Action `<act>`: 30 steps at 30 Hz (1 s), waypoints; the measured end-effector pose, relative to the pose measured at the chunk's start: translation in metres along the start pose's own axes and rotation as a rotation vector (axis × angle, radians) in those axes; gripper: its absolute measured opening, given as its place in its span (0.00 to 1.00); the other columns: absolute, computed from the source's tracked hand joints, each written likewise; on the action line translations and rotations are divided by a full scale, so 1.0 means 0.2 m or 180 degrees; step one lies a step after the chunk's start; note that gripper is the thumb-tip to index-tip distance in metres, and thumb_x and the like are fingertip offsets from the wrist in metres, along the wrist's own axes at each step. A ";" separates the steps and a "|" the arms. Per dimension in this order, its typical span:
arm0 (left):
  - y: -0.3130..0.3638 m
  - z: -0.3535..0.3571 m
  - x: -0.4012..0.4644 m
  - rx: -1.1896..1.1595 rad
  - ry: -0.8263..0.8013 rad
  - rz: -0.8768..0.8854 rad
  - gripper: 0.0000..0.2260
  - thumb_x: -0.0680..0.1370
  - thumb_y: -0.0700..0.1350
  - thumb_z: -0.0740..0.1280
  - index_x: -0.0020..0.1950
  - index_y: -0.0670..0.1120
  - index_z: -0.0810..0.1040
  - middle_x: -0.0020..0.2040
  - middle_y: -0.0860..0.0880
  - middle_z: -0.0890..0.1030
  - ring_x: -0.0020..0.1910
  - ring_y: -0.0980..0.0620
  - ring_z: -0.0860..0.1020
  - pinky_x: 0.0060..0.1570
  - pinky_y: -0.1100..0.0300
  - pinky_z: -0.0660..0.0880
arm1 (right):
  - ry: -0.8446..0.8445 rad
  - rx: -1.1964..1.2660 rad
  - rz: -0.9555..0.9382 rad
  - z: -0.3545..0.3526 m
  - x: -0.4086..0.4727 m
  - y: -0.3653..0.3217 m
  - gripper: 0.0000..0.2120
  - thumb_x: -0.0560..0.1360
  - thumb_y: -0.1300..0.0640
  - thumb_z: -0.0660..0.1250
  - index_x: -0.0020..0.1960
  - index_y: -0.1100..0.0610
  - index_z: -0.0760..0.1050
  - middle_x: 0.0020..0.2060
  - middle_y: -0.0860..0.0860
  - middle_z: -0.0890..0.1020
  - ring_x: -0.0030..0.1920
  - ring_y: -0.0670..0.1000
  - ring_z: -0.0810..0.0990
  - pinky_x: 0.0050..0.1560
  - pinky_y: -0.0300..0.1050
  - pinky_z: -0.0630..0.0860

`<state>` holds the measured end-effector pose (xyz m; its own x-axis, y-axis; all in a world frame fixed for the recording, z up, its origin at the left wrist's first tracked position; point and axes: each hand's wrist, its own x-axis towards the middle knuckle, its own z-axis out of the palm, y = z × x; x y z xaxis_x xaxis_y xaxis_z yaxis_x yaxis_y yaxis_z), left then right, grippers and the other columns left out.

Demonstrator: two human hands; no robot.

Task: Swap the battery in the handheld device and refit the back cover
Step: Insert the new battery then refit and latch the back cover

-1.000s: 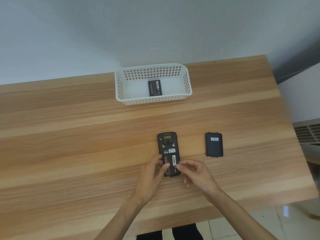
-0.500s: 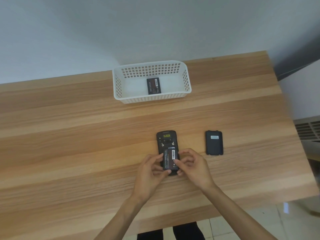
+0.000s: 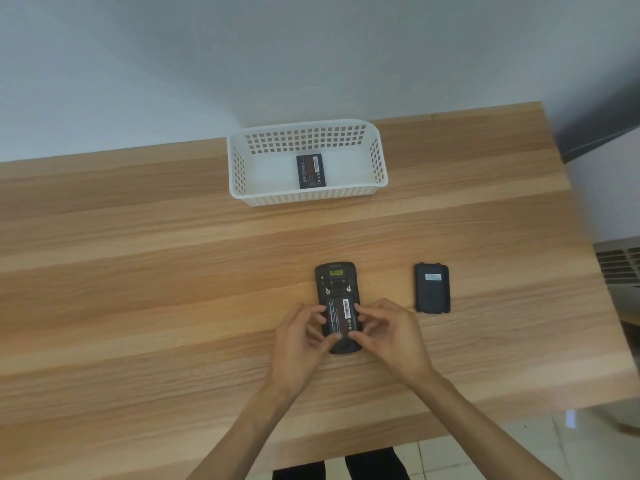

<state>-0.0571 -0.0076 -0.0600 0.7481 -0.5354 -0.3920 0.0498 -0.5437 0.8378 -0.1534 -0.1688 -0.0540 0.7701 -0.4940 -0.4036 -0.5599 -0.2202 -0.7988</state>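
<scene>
Wooden table (image 3: pixel 138 271) carries the device (image 3: pixel 337 306), face down, with a battery (image 3: pixel 341 317) in its open bay. Both the left hand (image 3: pixel 301 337) and the right hand (image 3: pixel 388 330) curl their fingers on the battery edges, holding it lightly. To seat it well, I think they should press flat and evenly until it lies level. Half a second ago the fingers were lower on it. The cover (image 3: pixel 433 289) waits well apart on the right, and another battery (image 3: pixel 311 171) lies in the basket (image 3: pixel 239 168).

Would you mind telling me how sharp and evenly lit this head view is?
Head view: soft, even light, no glare; wide-angle bend curves the table edges; battery label print too soft to read; right border smeared.
</scene>
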 end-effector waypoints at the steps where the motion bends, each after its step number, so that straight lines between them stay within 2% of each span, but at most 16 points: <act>1: 0.00 0.00 0.01 -0.0002 0.0097 0.0027 0.20 0.71 0.38 0.80 0.61 0.49 0.81 0.48 0.53 0.80 0.38 0.56 0.82 0.38 0.72 0.78 | 0.0040 -0.0024 -0.0023 0.01 0.00 0.00 0.23 0.64 0.65 0.82 0.57 0.55 0.84 0.43 0.46 0.82 0.33 0.44 0.83 0.42 0.32 0.79; 3: 0.00 0.00 0.04 -0.0053 0.0202 0.0024 0.21 0.70 0.35 0.80 0.60 0.48 0.81 0.48 0.52 0.80 0.38 0.57 0.82 0.38 0.72 0.77 | 0.0141 -0.0016 -0.0034 0.02 0.00 0.00 0.21 0.64 0.66 0.82 0.55 0.56 0.84 0.42 0.47 0.83 0.35 0.45 0.84 0.42 0.30 0.78; 6: -0.01 0.00 0.08 -0.0033 0.0089 0.0071 0.21 0.70 0.34 0.80 0.60 0.47 0.82 0.49 0.49 0.79 0.37 0.55 0.82 0.36 0.71 0.77 | 0.0241 0.0049 0.0024 0.02 0.01 0.01 0.20 0.63 0.66 0.82 0.52 0.54 0.84 0.42 0.49 0.82 0.34 0.44 0.84 0.40 0.30 0.78; 14: -0.01 0.00 0.08 -0.0040 0.0183 0.0044 0.21 0.69 0.35 0.81 0.58 0.48 0.82 0.49 0.49 0.78 0.35 0.53 0.82 0.37 0.72 0.76 | 0.0198 -0.0055 0.0294 0.01 0.04 -0.02 0.25 0.60 0.61 0.84 0.51 0.49 0.76 0.39 0.48 0.81 0.30 0.48 0.81 0.33 0.35 0.78; 19: -0.02 -0.01 0.10 -0.0010 0.0115 0.0005 0.19 0.68 0.40 0.82 0.55 0.51 0.81 0.52 0.51 0.79 0.35 0.55 0.82 0.40 0.69 0.78 | -0.0027 -0.0320 0.0201 -0.03 0.04 0.00 0.26 0.63 0.54 0.83 0.56 0.48 0.75 0.41 0.46 0.81 0.32 0.47 0.81 0.36 0.42 0.81; 22: -0.02 -0.03 0.11 -0.0016 0.0039 0.0024 0.18 0.69 0.40 0.81 0.55 0.51 0.80 0.52 0.51 0.78 0.36 0.55 0.81 0.39 0.70 0.76 | -0.0157 -0.0279 0.0158 -0.05 0.03 0.00 0.20 0.69 0.53 0.79 0.57 0.48 0.77 0.38 0.47 0.83 0.34 0.45 0.81 0.40 0.41 0.80; 26: -0.02 -0.03 0.10 -0.0061 0.0049 0.0005 0.14 0.74 0.39 0.77 0.55 0.52 0.80 0.52 0.50 0.78 0.37 0.57 0.81 0.43 0.70 0.77 | 0.0267 -0.0518 0.0153 -0.20 0.07 0.00 0.08 0.75 0.53 0.73 0.54 0.49 0.81 0.38 0.44 0.84 0.39 0.41 0.82 0.43 0.36 0.78; 28: -0.02 -0.03 0.09 -0.0068 0.0057 0.0013 0.12 0.76 0.40 0.76 0.56 0.52 0.80 0.52 0.50 0.78 0.39 0.59 0.81 0.45 0.67 0.78 | 0.0728 -0.0719 0.0191 -0.30 0.09 0.02 0.09 0.75 0.54 0.73 0.54 0.50 0.80 0.39 0.44 0.83 0.38 0.42 0.81 0.44 0.43 0.81; 30: -0.03 -0.03 0.09 0.0001 0.0065 0.0046 0.11 0.76 0.41 0.75 0.56 0.52 0.80 0.52 0.50 0.79 0.40 0.57 0.81 0.47 0.61 0.80 | 0.1183 -0.1046 0.0296 -0.39 0.11 0.03 0.14 0.73 0.50 0.74 0.57 0.50 0.78 0.43 0.47 0.81 0.38 0.45 0.80 0.40 0.49 0.81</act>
<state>-0.0407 -0.0112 -0.0694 0.7621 -0.5299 -0.3720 0.0387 -0.5362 0.8432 -0.1630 -0.2468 -0.0331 0.5848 -0.7771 -0.2326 -0.7337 -0.3845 -0.5602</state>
